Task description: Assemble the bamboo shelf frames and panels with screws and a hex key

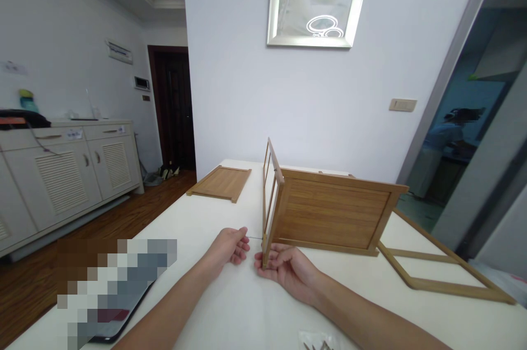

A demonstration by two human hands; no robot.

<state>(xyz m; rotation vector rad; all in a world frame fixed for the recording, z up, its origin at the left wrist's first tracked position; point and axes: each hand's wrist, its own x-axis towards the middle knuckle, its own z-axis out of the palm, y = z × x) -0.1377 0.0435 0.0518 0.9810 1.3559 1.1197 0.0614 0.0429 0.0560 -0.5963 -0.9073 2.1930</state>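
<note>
My left hand [230, 246] is closed on a thin metal hex key [254, 238], whose shaft points right and meets the lower part of an upright wooden frame [273, 213]. Most of the key is hidden in my fingers. My right hand [288, 270] wraps around the bottom corner of that same slatted frame, steadying it from the right. Joined to the frame at its right side is a brown wooden panel [335, 210], standing on edge on the white table [189, 284].
Another wooden panel [222, 182] lies flat at the back left. An open wooden frame [448, 273] lies on the right. Near the front edge sits a small plastic bag of screws [319, 342]. A dark, partly blurred-out device [127, 300] is at left. A person [448, 130] is beyond the doorway.
</note>
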